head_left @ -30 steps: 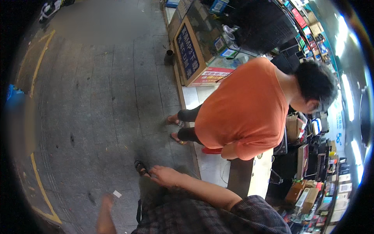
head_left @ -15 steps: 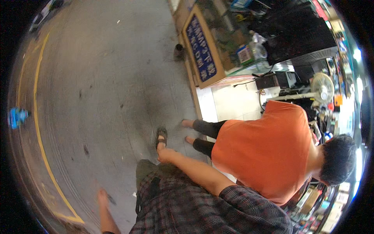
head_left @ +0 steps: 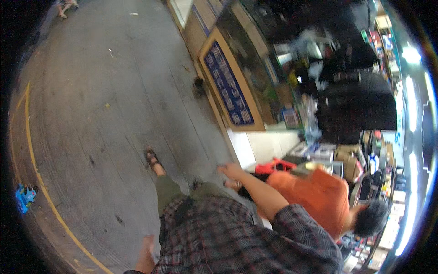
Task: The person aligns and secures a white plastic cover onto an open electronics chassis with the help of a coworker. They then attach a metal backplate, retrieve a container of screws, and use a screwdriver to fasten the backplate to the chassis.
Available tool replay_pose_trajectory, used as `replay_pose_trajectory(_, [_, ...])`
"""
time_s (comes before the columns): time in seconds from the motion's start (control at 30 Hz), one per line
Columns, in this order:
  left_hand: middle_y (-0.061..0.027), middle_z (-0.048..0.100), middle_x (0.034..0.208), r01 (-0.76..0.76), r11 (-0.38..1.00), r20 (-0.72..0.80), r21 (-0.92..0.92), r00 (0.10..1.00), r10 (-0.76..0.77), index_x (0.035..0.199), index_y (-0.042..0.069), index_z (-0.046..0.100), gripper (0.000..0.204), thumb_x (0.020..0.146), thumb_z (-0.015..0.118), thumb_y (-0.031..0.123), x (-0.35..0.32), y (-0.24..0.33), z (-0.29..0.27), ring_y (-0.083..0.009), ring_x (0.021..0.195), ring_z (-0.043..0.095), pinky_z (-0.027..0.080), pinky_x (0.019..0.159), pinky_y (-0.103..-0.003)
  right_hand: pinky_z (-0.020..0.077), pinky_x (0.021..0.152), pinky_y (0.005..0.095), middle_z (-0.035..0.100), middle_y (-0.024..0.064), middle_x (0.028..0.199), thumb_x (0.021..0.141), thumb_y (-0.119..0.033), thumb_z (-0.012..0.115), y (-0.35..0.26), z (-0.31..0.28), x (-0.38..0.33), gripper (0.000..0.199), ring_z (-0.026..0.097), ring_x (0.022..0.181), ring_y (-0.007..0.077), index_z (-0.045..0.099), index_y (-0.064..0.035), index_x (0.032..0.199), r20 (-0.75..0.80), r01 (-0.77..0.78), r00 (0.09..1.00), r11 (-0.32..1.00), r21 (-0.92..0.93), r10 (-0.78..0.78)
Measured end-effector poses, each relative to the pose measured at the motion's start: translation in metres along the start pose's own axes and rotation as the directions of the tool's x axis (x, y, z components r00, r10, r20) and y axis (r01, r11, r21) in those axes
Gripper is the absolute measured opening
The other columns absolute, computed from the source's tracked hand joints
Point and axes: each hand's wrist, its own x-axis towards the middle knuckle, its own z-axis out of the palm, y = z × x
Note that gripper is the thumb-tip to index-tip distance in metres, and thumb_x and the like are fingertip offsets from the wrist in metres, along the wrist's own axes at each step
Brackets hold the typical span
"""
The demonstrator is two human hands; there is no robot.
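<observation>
1. Two hands of the walking person are showing. The left hand [head_left: 147, 249] is hanging low by the plaid shirt [head_left: 228, 242], near the bottom edge of the pavement [head_left: 91, 114]; it is blurred, and whether it is released or clenched cannot be told. The right hand [head_left: 232, 171] is swinging forward on a bare forearm, fingers loosely spread, grasping nothing.
2. One sandalled foot [head_left: 153, 160] is stepping out ahead on the grey pavement, below olive trousers.
3. One other person in an orange shirt [head_left: 315, 194] is bending just beside the right hand, close against the shop side, with a red object [head_left: 273, 165] showing just beyond the hand.
4. One yellow painted line [head_left: 39, 178] is curving along the pavement's left edge, with one small blue object [head_left: 23, 197] lying outside it.
5. One wood-framed blue signboard [head_left: 228, 89] is leaning along the pavement's right edge, against a glass counter.
6. Farther right, crowded shop shelves are glowing under several strip lights [head_left: 408, 160], too blurred to count.
</observation>
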Motion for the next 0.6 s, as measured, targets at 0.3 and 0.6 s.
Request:
replay_pose_trajectory(0.3, [-0.0269,0.074,0.105,0.074,0.941,-0.814,-0.329,0.484,-0.323,0.109,-0.007,0.072,0.040,0.100,0.060,0.030,0.208,-0.074,-0.548,-0.0408,0.095,0.071,0.054,0.087,-0.051,0.0554,0.091,0.0512,0.074,0.0246,0.112,0.100,-0.039,0.056,-0.019,-0.103,0.094,0.040,0.068,0.106,0.0442,0.075,-0.0048,0.110,0.156,0.314,0.946,0.920,-0.233,-0.283])
replay_pose_trajectory(0.6, [-0.0097,0.075,0.113,-0.477,0.754,-0.812,-0.451,0.570,-0.126,0.121,0.004,0.072,0.030,0.094,0.077,0.017,0.216,0.240,-0.829,-0.0249,0.114,0.070,0.051,0.105,-0.043,0.0548,0.093,0.0532,0.073,0.0278,0.116,0.098,-0.033,0.057,-0.206,-0.345,0.327,0.040,0.068,0.109,0.0459,0.074,0.0011,0.108,-0.174,0.071,0.980,0.988,-0.135,-0.094])
